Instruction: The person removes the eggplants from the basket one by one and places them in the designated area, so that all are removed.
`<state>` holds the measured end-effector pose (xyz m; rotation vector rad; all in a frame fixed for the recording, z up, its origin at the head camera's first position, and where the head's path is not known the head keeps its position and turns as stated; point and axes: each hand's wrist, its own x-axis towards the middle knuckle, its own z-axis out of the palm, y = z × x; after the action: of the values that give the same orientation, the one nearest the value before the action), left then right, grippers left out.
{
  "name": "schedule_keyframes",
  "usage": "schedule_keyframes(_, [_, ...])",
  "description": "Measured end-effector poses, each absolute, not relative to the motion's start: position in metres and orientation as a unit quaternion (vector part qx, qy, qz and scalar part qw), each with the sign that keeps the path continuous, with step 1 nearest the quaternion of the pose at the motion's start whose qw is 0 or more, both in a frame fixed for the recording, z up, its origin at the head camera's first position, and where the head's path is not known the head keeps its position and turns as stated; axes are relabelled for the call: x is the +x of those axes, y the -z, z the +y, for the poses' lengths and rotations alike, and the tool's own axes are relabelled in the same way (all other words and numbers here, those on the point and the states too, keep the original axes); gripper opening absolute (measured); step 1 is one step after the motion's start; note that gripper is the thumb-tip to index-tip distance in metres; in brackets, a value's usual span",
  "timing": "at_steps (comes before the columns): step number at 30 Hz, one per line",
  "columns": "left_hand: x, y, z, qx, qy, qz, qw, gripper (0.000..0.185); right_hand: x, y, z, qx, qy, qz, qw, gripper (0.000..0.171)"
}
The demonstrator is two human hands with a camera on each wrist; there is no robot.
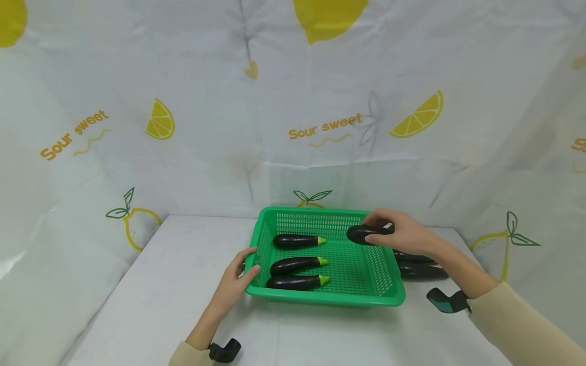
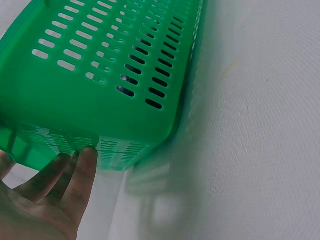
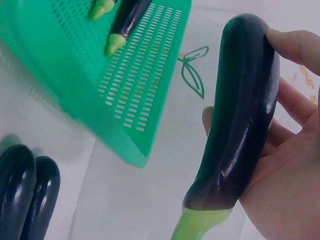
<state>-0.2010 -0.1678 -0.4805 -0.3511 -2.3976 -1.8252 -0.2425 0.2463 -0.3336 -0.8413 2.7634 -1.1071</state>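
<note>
The head view is taken from above the near side of the desk (image 1: 160, 284), faced forward and down, with the whole green basket (image 1: 327, 299), left hand (image 1: 233, 279) and right hand (image 1: 403, 235) taken in. In the left wrist view, the basket's outer wall is seen from close by (steeply tilted). In the right wrist view, the held eggplant (image 3: 240, 110) is seen very near; basket and loose eggplants (image 3: 17, 185) are shared with the head view.

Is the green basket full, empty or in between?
In between: the head view shows three eggplants inside the basket, toward its left, and bare floor to their right.
</note>
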Motion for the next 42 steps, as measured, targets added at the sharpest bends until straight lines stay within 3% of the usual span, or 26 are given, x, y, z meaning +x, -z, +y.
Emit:
schedule_keyframes(11, [-0.201, 0.480, -0.170, -0.116, 0.600, -0.790, 0.049, 0.052, -0.221, 0.337, 0.278, -0.247, 0.352, 0.903, 0.009, 0.028])
schedule_keyframes(30, [-0.201, 0.481, -0.170, -0.116, 0.596, -0.793, 0.057, 0.051, -0.212, 0.370, 0.325, -0.257, 0.307, 0.914, -0.071, 0.027])
schedule_keyframes(42, [-0.201, 0.482, -0.169, -0.122, 0.594, -0.793, 0.059, 0.052, -0.205, 0.387, 0.346, -0.200, 0.299, 0.932, -0.050, 0.031])
